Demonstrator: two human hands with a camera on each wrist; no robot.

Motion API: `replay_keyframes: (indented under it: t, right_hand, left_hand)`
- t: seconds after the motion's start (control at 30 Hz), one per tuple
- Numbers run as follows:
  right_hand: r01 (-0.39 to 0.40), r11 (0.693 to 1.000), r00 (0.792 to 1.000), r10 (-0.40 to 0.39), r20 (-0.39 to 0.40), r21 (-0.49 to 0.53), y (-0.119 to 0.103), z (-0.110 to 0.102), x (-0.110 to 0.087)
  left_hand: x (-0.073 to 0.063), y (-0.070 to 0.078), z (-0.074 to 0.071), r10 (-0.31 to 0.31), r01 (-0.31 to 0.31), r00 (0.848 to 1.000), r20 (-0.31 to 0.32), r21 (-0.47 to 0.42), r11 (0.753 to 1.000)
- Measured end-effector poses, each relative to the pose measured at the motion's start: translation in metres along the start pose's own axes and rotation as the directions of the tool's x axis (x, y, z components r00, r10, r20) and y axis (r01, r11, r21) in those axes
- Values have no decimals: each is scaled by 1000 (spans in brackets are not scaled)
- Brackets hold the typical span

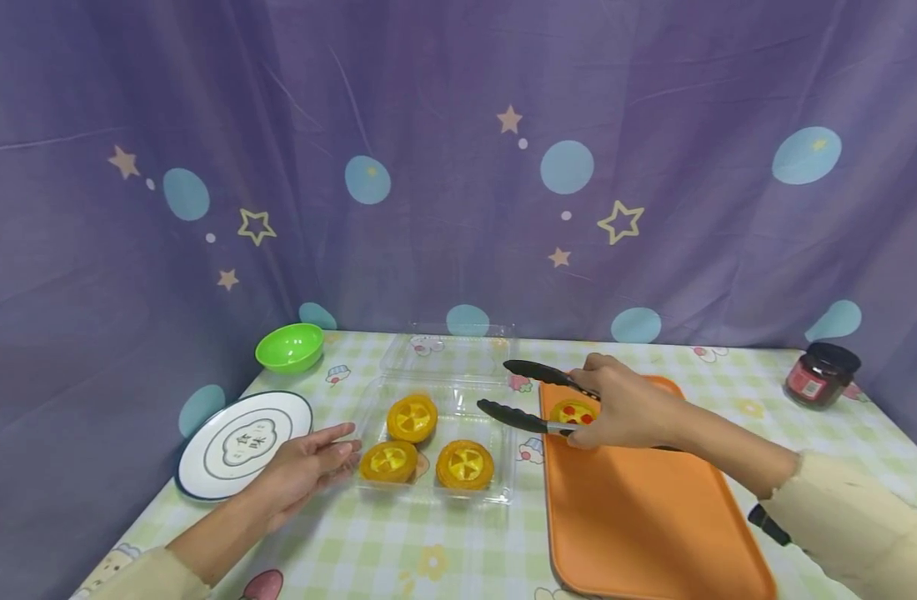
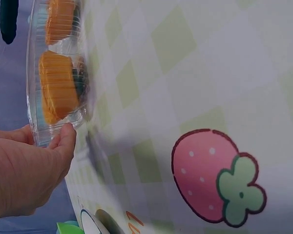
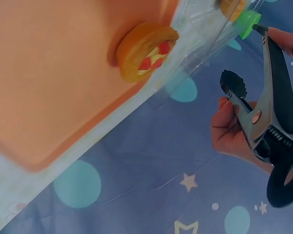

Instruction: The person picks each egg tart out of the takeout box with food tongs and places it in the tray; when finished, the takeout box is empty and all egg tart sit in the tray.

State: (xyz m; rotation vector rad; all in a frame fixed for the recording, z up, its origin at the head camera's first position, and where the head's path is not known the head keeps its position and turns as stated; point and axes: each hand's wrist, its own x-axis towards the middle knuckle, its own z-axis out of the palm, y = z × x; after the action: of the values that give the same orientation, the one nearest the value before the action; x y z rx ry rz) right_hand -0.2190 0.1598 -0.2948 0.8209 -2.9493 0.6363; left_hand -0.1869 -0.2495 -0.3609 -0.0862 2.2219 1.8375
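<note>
My left hand [image 1: 301, 475] is at the left side of a clear plastic clamshell box [image 1: 502, 493], its thumb and fingers pinching the box's rim in the left wrist view. The box lies with its lid [image 1: 451, 354] folded back and holds three tarts with yellow tops, one of them a tart [image 1: 464, 465] at the front right. My right hand [image 1: 627, 404] grips black-and-silver tongs [image 3: 278, 92] whose arms stand apart with nothing between them. Below the right hand, a tart with red pieces [image 1: 573, 412] sits on an orange tray [image 1: 646, 517].
A white plate with a dark rim [image 1: 203, 454] lies left of the left hand. Behind it stands a green bowl [image 1: 290, 348]. A dark-lidded jar [image 1: 822, 375] is at the far right. A purple curtain [image 1: 458, 167] hangs behind the table.
</note>
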Motion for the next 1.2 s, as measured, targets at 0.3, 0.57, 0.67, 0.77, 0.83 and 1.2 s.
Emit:
replay_keyframes:
  t: [0.3, 0.57, 0.67, 0.77, 0.83, 1.2]
  right_hand:
    - [13, 997, 999, -17, 47, 74, -17, 14, 16]
    - [117, 992, 991, -120, 55, 46, -30, 30, 39]
    - [118, 992, 990, -121, 67, 35, -33, 35, 46]
    - [119, 992, 989, -122, 85, 45, -36, 40, 51]
    - [132, 990, 986, -135, 96, 45, -38, 42, 55]
    - [106, 994, 979, -106, 174, 11, -51, 50, 80]
  left_hand:
    - [0, 0, 0, 0, 0, 1000, 4, -1, 1000]
    - [0, 0, -1, -2, 2, 1000, 2, 7, 1000]
    - [0, 0, -1, -1, 1, 1000, 5, 8, 1000]
    - [-1, 1, 0, 1, -1, 1000, 7, 3, 1000]
    - [-1, 1, 0, 1, -1, 1000, 7, 1, 1000]
    - [-1, 1, 0, 9, -9, 1000, 10, -3, 1000]
